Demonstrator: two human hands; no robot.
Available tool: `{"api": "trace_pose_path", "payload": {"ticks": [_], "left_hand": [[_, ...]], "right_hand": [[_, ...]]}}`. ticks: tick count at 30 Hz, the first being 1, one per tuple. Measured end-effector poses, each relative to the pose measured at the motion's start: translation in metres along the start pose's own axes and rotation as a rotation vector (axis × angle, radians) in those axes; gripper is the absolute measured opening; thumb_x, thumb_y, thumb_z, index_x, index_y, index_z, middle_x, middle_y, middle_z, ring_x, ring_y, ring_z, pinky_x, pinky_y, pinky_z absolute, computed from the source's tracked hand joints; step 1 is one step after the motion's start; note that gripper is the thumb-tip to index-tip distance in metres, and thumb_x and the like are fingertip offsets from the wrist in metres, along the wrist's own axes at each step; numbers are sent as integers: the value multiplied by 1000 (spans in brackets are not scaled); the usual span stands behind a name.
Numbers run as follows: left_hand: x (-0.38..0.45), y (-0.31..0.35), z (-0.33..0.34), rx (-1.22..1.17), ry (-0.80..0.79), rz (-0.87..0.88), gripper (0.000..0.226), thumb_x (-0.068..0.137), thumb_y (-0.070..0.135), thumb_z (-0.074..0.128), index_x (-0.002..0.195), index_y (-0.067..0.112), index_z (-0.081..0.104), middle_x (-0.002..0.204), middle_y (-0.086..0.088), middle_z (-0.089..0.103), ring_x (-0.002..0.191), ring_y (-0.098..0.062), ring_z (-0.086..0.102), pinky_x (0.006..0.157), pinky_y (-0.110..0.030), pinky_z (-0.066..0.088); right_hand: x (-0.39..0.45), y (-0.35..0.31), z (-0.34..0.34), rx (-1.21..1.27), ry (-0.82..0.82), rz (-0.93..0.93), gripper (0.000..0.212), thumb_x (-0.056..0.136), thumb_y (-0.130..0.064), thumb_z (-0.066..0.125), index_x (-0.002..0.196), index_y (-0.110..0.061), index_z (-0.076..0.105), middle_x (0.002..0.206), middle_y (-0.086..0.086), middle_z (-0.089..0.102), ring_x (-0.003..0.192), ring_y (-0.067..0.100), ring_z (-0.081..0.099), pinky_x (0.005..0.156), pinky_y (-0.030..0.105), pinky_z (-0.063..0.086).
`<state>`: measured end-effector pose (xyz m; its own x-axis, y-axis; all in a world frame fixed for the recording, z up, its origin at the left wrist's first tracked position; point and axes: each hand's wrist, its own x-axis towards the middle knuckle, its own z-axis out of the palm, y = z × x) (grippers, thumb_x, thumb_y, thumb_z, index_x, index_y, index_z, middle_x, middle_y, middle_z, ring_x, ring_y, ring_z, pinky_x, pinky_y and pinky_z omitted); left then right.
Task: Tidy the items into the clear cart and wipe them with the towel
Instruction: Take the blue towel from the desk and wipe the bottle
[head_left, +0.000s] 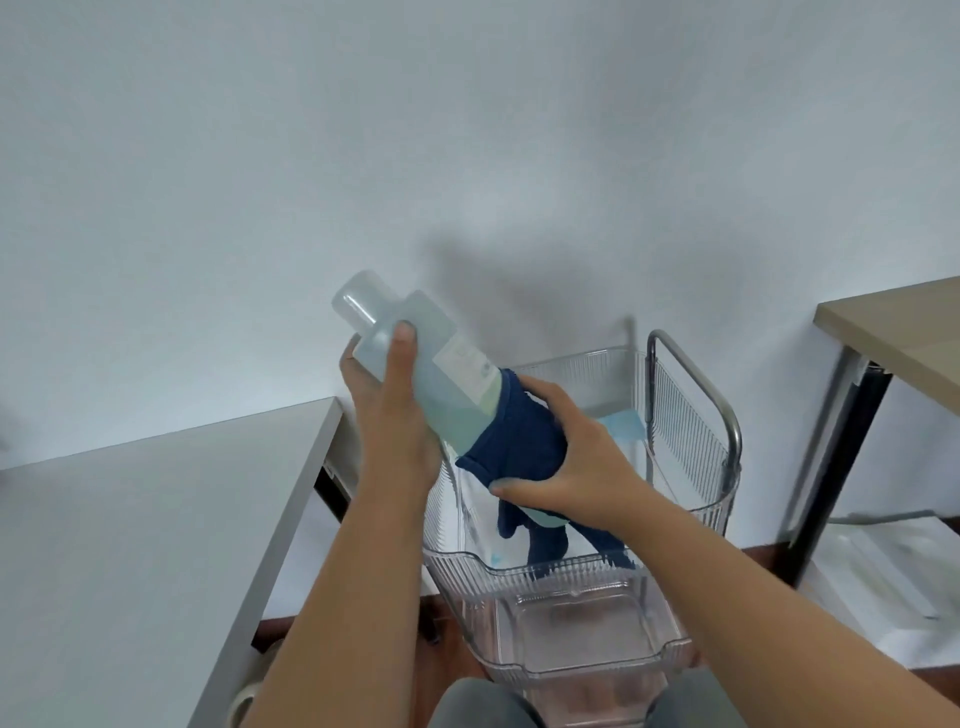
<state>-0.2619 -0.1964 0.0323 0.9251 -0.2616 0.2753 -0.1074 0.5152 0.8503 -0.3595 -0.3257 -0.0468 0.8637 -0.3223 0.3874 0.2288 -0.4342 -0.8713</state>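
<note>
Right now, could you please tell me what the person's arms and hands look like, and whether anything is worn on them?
Both forearms are bare: no sleeves, gloves, watch or rings show. The left hand and right hand have short, plain nails. Grey trousers show at the bottom edge.

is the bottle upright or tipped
Tipped: the bottle slants, cap up-left, base down-right inside the blue towel, held by left hand and right hand.

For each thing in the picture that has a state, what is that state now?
Bottle: capped, tilted, held above the cart.
Towel: wrapped around the bottle's lower end.
Left hand: gripping the bottle's upper part.
Right hand: pressing the towel onto the bottle.
Cart: upright, top tray holds a light blue item.
</note>
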Motion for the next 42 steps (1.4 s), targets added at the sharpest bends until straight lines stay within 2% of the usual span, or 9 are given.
{"api": "trace_pose_path", "payload": {"ticks": [5, 9, 13, 17, 23, 28, 32, 36, 42], "left_hand": [[-27, -34, 13, 162, 92, -77, 65, 59, 44, 90, 114, 20, 62, 103, -5, 73, 96, -25, 72, 73, -49, 61], [-21, -33, 0, 176, 12, -129, 54, 62, 43, 83, 109, 18, 68, 103, -7, 74, 99, -27, 72, 70, -41, 60], [-15, -26, -14, 118, -156, -110, 48, 69, 36, 80, 111, 16, 69, 107, -12, 73, 100, -30, 71, 73, -37, 58], [-7, -20, -23, 129, -264, -63, 35, 67, 29, 81, 101, 21, 76, 102, -12, 74, 97, -31, 71, 75, -40, 58], [-3, -13, -19, 31, -362, -44, 88, 52, 43, 95, 116, -6, 60, 104, -23, 66, 97, -38, 63, 85, -49, 51], [-11, -12, -10, 187, -136, -28, 69, 59, 45, 85, 117, 11, 66, 106, -10, 74, 91, -24, 72, 73, -37, 58], [-19, -17, 2, 523, -17, -76, 90, 54, 70, 78, 130, 40, 41, 112, 10, 65, 95, -9, 68, 73, -39, 62], [-18, -19, 10, 424, 32, -135, 91, 52, 59, 82, 128, 41, 35, 106, 10, 65, 93, -14, 70, 68, -43, 63], [-15, -18, -11, 260, -149, -92, 77, 58, 34, 90, 122, 37, 48, 109, 4, 71, 92, -20, 74, 64, -40, 60]], "right_hand": [[-2, -2, 14, -623, 429, -248, 87, 60, -52, 75, 136, -43, 35, 117, 3, 62, 96, 26, 63, 75, 43, 51], [0, -13, 15, -826, 327, -255, 94, 65, -52, 70, 145, -41, 21, 127, 6, 56, 98, 30, 61, 78, 44, 50], [13, -34, 4, -536, 67, -171, 108, 60, -56, 70, 143, -59, 1, 127, -8, 49, 97, 20, 60, 75, 42, 54], [20, -39, -3, -192, -99, -62, 114, 51, -49, 82, 136, -69, 8, 119, -28, 56, 98, -1, 61, 75, 27, 56], [6, -9, -4, 192, -265, 118, 96, 51, -41, 93, 127, -54, 37, 111, -21, 65, 102, 4, 66, 84, 34, 58], [-6, -3, 14, 160, 15, 101, 96, 52, -35, 90, 126, -61, 33, 106, -23, 64, 94, -1, 65, 68, 16, 55], [0, -5, 12, -399, 339, 12, 103, 55, -43, 80, 141, -48, 25, 119, -7, 55, 96, 17, 59, 72, 35, 54], [3, -5, 23, -756, 511, -154, 99, 53, -36, 85, 139, -21, 38, 110, 16, 63, 90, 36, 64, 65, 45, 55], [5, -6, -5, -524, 202, -80, 111, 56, -51, 81, 143, -48, 12, 128, -14, 50, 109, 13, 53, 83, 27, 49]]}}
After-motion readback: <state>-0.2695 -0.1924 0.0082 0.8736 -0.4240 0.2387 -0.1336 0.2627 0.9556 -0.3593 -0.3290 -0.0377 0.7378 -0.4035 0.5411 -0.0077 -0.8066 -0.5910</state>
